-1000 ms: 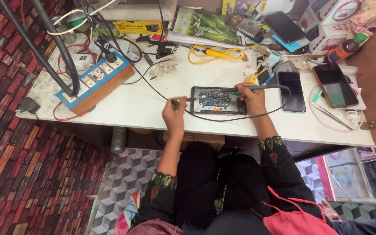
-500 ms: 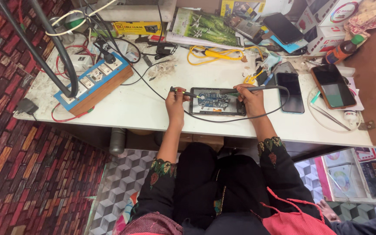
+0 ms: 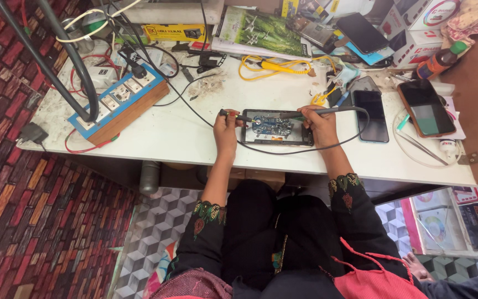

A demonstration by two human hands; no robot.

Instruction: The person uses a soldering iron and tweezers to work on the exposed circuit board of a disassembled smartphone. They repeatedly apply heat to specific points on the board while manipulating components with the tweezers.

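White bench point(image 3: 183, 138) holds an opened phone point(image 3: 276, 127), likely fragile, best steadied by its edges; left hand point(image 3: 227, 128) and right hand point(image 3: 321, 123) each grip a probe beside it.

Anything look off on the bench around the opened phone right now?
Yes: a patch of crumbly debris lies on the white table just behind the opened phone. Loose cables tangle around the switchboard. The phone itself lies flat.
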